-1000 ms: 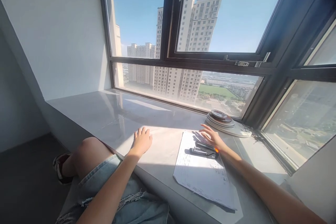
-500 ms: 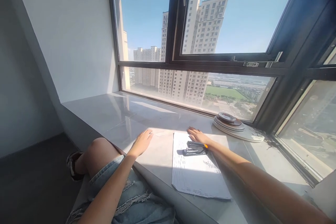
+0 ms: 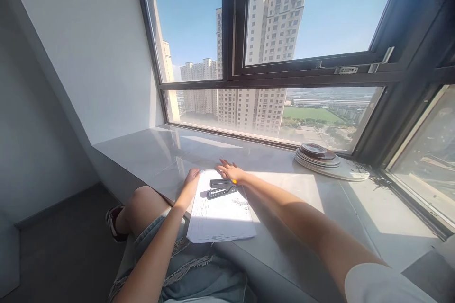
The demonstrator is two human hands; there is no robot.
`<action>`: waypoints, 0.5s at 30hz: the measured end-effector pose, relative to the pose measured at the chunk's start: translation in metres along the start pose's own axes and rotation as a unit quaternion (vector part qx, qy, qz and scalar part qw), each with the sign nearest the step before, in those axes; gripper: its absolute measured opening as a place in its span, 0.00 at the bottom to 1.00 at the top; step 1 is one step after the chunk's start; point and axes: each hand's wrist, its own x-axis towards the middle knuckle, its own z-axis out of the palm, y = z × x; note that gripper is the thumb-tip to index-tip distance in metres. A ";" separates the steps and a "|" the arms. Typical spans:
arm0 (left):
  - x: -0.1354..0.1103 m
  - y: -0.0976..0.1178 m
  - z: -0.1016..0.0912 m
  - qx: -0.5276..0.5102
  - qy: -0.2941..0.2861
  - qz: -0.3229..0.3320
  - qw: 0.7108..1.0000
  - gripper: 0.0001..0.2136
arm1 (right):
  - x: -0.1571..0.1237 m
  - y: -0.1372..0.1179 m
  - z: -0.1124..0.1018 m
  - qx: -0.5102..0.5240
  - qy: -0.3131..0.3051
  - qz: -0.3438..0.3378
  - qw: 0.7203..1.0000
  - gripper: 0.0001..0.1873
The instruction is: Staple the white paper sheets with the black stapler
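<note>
A stack of printed paper (image 3: pixel 216 220) lies on the stone window sill, its near edge sticking out past the sill's front edge. On top of it sits a black stapler (image 3: pixel 222 191) with an orange end. My left hand (image 3: pixel 192 182) is at the stack's far left edge, fingers bent around that edge; the thumb is hard to make out. At the far right corner, my right hand (image 3: pixel 230 171) lies palm down with its fingers spread, touching the paper beside the stapler's orange end.
Stacked round plates or lids (image 3: pixel 316 156) stand at the right by the window, with small dark bits (image 3: pixel 380 181) beside them. The dark window frame (image 3: pixel 305 80) bounds the sill (image 3: pixel 284 251) at the back. My bent knee (image 3: pixel 142 203) is at the sill's left front edge.
The paper stack has slid left with the stapler on it, and my right hand has moved left along with it. My left hand has gone from lying flat to bending at the paper's edge.
</note>
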 end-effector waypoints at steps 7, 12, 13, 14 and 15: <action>-0.007 0.004 -0.001 0.019 -0.022 0.021 0.999 0.14 | -0.056 0.030 -0.025 0.054 -0.080 -0.145 0.985 0.39; -0.013 0.006 -0.001 0.038 -0.028 0.048 0.998 0.13 | -0.093 0.055 -0.033 0.081 -0.077 -0.140 0.984 0.37; -0.014 0.007 -0.002 0.041 -0.032 0.058 0.997 0.12 | -0.102 0.059 -0.034 0.081 -0.070 -0.132 0.985 0.36; -0.015 0.009 -0.003 0.044 -0.038 0.069 0.996 0.12 | -0.110 0.063 -0.035 0.082 -0.063 -0.126 0.987 0.35; -0.017 0.012 -0.003 0.047 -0.044 0.080 0.995 0.12 | -0.119 0.066 -0.037 0.085 -0.055 -0.121 0.987 0.35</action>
